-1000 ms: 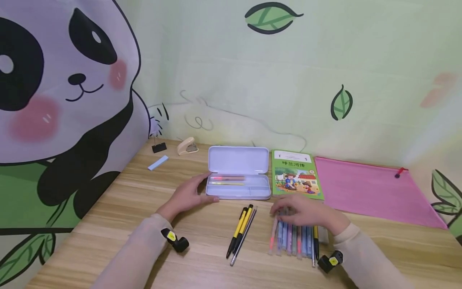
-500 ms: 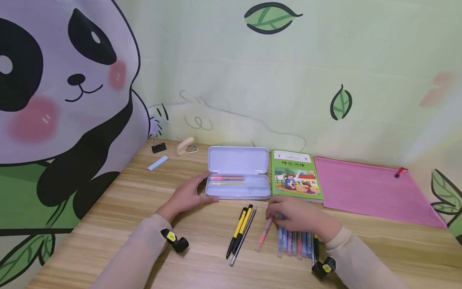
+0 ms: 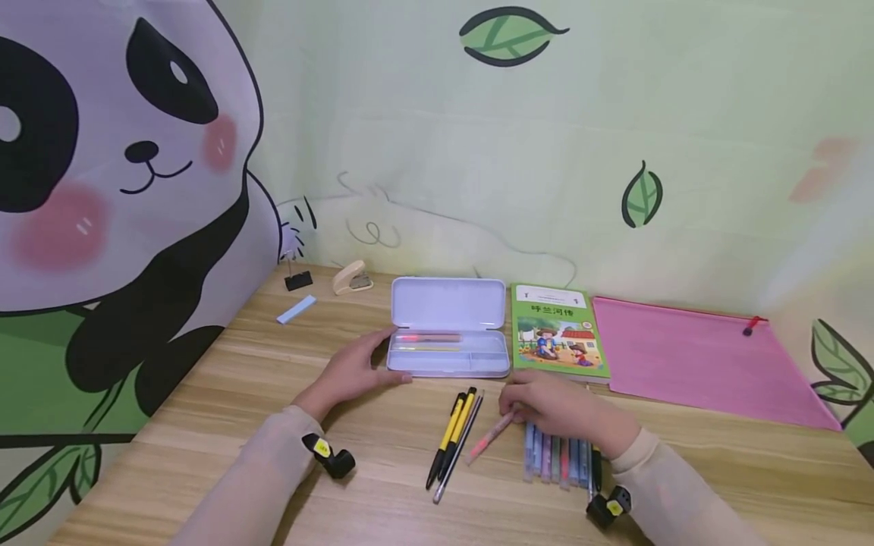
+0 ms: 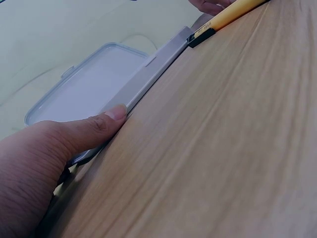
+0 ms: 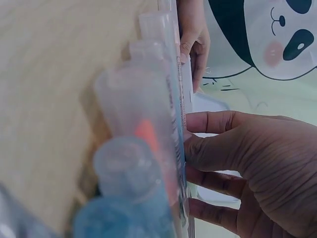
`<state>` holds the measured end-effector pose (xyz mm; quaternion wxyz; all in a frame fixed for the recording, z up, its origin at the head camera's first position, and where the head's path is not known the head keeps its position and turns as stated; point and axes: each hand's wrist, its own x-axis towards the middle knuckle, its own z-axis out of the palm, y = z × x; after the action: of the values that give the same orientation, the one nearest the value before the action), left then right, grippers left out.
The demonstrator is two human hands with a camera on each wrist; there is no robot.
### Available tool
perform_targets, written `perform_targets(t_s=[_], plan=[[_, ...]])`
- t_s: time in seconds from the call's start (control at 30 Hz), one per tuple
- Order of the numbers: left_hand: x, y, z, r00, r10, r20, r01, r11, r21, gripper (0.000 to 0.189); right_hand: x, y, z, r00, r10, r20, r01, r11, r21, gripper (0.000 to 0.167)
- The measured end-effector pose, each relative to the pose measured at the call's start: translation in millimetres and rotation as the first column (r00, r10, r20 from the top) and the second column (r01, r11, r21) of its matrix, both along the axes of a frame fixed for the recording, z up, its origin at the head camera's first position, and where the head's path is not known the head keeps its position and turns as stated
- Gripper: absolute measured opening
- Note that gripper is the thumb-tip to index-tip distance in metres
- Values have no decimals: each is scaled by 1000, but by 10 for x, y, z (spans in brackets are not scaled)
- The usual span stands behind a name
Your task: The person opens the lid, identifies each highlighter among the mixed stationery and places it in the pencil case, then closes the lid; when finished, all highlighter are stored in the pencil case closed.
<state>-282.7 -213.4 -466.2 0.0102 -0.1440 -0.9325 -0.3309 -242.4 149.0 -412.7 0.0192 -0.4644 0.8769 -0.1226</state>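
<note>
My left hand (image 3: 351, 377) grips the left end of an open white pencil case (image 3: 451, 371), its thumb along the front edge, as the left wrist view also shows. A pink pen and a thin yellow one lie in the case's upper compartment. My right hand (image 3: 563, 406) pinches the upper end of a pink clear-barrelled pen (image 3: 490, 438), which slants toward the lower left. Under and beside that hand lies a row of clear-barrelled pens (image 3: 554, 459) in blue, purple and pink. In the right wrist view, thumb and fingers meet close by the blurred pens.
Two yellow-and-black pens (image 3: 456, 432) and a pencil (image 3: 459, 447) lie between the hands. Behind are a green book (image 3: 556, 334) and a pink zip pouch (image 3: 696, 364). A stapler (image 3: 352, 279), a black binder clip (image 3: 298, 281) and a blue strip (image 3: 297, 309) sit at back left.
My right hand has drawn the pink pen leftward out of the row and tilted it. The left hand stays on the pencil case.
</note>
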Motion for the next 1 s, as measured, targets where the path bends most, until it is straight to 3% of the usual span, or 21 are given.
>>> perform_targets(t_s=[0.5,0.77,1.0], plan=[[-3,-6,6,1000,2,1,-2,1000,-12,105,-76,112,95,987,41,157,-29,996,-80,15],[-5,0,2,1000,-5,-2,5,1000,-8,105,-93,255,221,993,87,77,-71,979,-189,12],[-10,-11,-3,1000,-6,-8,6,1000,-8,105,-126,322,312,995,87,57,-66,952,-299,10]])
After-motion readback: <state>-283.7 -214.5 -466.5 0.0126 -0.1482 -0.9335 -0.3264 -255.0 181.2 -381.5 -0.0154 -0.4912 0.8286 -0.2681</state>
